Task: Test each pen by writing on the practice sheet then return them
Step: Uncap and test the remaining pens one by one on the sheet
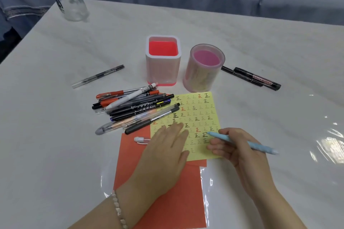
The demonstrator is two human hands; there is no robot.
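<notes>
The left hand (pixel 167 147), fingers straight and close together, lies flat, hiding the near-left part of the yellow gridded practice sheet (pixel 197 115). The right hand (pixel 240 152) pinches a light blue plastic pen (pixel 242 142), its tip over the sheet's right side. The overlapping pen pile (pixel 134 108) at left is too tangled to count. Two black markers (pixel 256 79) lie far right.

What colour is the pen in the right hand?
Light blue. The pen in the right hand shows clearly in the head view, tip on the yellow practice sheet.
</notes>
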